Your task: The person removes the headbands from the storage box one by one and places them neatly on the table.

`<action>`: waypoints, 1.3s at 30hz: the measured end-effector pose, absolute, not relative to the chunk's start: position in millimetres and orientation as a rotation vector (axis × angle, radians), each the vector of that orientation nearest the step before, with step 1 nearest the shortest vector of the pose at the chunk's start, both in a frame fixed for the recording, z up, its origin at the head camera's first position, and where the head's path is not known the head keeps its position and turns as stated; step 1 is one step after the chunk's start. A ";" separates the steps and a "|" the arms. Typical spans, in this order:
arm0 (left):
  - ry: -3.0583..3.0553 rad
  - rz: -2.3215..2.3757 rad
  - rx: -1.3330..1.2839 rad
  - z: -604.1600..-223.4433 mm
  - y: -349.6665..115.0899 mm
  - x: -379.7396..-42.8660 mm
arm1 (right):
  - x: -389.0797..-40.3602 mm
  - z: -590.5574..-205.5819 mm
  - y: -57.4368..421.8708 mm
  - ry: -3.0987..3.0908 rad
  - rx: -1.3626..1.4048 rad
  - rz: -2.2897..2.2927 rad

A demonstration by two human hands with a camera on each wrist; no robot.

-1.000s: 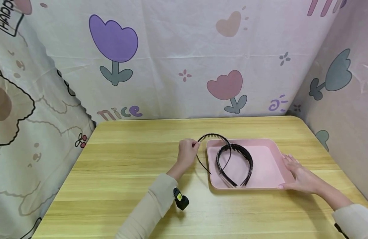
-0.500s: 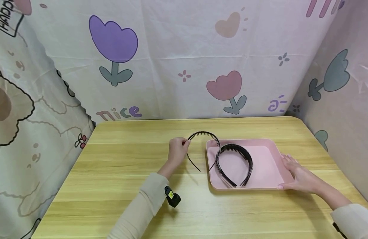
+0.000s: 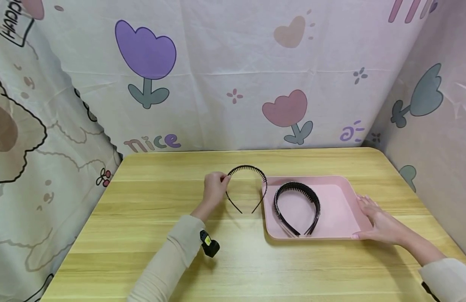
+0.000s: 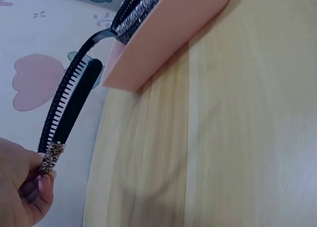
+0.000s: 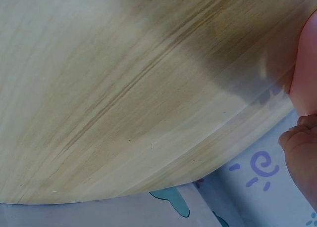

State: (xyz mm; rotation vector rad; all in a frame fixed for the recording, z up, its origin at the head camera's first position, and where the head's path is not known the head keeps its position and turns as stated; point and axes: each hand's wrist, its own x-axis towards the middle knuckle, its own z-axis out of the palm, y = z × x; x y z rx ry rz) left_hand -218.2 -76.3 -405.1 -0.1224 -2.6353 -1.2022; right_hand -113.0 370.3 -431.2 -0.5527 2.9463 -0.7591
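Note:
My left hand [image 3: 213,188] pinches a thin black toothed headband [image 3: 247,167] by its left side, just left of the pink tray [image 3: 340,209]. In the left wrist view, thumb and fingers grip a beaded part of this headband [image 4: 51,158], and its comb teeth show. Inside the tray, towards its left, a bunch of dark headbands [image 3: 310,195] lies nested together; the exact number is hard to tell. A glittery silver one [image 4: 137,20] shows over the tray's wall. My right hand [image 3: 382,222] rests with extended fingers against the tray's right side, thumb at the front corner.
The tray stands on a light wooden table [image 3: 142,235], right of its middle. A patterned cloth [image 3: 218,50] hangs behind and at both sides. A black wrist camera [image 3: 209,244] sits on the left sleeve.
My left hand has moved left, carrying the thin headband away from the bunch and out past the tray's left edge. The right hand and the tray have stayed in place.

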 end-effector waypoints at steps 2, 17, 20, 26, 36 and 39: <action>-2.637 -1.191 -0.114 -405.4 -79.6 -221.0 | -112.9 -431.1 370.5 2.952 -0.561 -0.756; -2.634 -1.159 -0.044 -424.2 -92.0 -239.0 | -111.8 -430.1 368.9 2.952 -0.539 -0.735; -2.629 -1.151 -0.042 -428.8 -91.5 -244.8 | -111.9 -430.1 369.1 2.948 -0.533 -0.731; -2.654 -1.157 0.001 -436.7 -88.3 -253.5 | -112.1 -430.4 369.8 2.942 -0.530 -0.740; -2.710 -1.134 0.101 -444.1 -82.1 -260.1 | -111.6 -431.7 370.2 2.947 -0.559 -0.739; -2.726 -1.131 0.132 -445.5 -83.0 -261.8 | -112.8 -430.3 370.0 2.942 -0.552 -0.732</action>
